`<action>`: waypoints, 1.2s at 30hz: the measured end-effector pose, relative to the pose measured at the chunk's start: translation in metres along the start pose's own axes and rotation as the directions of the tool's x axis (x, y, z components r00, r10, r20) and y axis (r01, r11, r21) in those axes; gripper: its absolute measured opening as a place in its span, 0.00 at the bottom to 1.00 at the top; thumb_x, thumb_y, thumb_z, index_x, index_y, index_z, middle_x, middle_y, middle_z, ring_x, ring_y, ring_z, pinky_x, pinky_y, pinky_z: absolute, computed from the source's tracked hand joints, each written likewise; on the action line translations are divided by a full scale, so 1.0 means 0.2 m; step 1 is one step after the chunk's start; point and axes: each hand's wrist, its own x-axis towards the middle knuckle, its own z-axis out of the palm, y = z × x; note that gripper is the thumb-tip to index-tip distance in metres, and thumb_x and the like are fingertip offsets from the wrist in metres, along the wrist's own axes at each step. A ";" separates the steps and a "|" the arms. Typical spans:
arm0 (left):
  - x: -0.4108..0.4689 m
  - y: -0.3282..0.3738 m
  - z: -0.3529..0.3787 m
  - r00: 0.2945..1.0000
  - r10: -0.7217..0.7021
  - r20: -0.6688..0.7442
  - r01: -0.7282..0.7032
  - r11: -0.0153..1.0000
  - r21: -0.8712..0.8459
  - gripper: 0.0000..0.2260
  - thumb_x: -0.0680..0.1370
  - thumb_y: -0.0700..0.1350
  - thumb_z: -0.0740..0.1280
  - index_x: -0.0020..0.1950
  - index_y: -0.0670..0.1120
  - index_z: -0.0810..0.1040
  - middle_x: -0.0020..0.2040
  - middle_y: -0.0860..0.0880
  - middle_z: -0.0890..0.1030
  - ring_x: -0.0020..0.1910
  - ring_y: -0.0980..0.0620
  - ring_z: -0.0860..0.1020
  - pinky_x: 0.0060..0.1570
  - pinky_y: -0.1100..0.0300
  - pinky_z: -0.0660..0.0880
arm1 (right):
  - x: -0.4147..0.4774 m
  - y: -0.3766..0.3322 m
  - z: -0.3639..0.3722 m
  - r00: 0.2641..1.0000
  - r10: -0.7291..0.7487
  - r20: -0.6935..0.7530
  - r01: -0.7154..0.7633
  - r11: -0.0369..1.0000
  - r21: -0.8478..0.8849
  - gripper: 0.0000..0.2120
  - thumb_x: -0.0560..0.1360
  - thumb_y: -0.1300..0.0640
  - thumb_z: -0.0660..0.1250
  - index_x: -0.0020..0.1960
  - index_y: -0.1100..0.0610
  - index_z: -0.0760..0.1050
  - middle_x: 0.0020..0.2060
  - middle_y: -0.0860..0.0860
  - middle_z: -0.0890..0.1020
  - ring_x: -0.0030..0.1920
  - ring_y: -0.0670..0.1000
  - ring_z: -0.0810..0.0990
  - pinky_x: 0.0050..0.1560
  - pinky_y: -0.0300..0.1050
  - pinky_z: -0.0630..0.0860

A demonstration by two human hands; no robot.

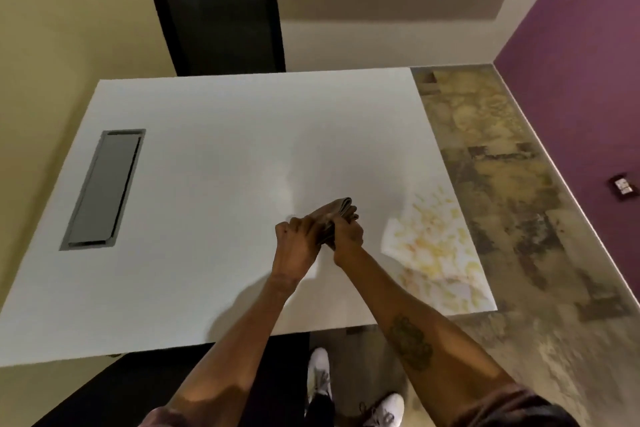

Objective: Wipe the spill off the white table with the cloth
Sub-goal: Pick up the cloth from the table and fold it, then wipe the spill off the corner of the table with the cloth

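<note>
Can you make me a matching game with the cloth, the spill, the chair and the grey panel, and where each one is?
Things:
1. cloth
2. spill
3. chair
4. grey panel

Places:
A. set into the table's left side
B. behind the table's far edge
C. held in both hands
D. on the table's right side, near the edge

Pairs: 1-C, 2-D, 3-B, 4-A

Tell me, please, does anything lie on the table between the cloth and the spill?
Nothing visible does. Both hands hold the folded cloth just left of the yellowish spill, with only bare white table between them.
</note>
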 end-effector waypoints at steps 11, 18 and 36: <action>0.00 0.51 0.28 0.949 0.266 0.167 -0.245 0.960 -0.137 0.13 0.80 0.52 0.71 0.60 0.47 0.86 0.57 0.48 0.85 0.53 0.43 0.83 0.52 0.47 0.71 | 0.10 -0.13 -1.03 0.808 -0.433 -0.399 0.240 0.860 -0.450 0.15 0.76 0.53 0.68 0.60 0.58 0.78 0.52 0.60 0.83 0.53 0.63 0.80 0.51 0.53 0.76; 0.02 0.58 0.40 0.927 0.051 0.370 -0.012 0.994 -0.108 0.18 0.87 0.55 0.56 0.64 0.53 0.83 0.65 0.54 0.81 0.66 0.46 0.75 0.63 0.49 0.63 | 0.14 -0.03 -1.55 0.714 -0.524 -0.465 0.153 0.764 -0.627 0.15 0.76 0.52 0.70 0.53 0.63 0.75 0.48 0.62 0.82 0.48 0.63 0.80 0.45 0.55 0.77; 0.10 0.40 0.67 0.904 -0.046 0.425 0.020 0.998 0.066 0.43 0.76 0.69 0.30 0.84 0.51 0.57 0.84 0.48 0.58 0.83 0.43 0.55 0.78 0.40 0.58 | 0.47 0.13 -1.58 0.732 -0.551 -0.401 -0.021 0.570 -0.821 0.26 0.73 0.42 0.70 0.61 0.62 0.74 0.54 0.60 0.82 0.56 0.62 0.80 0.58 0.56 0.74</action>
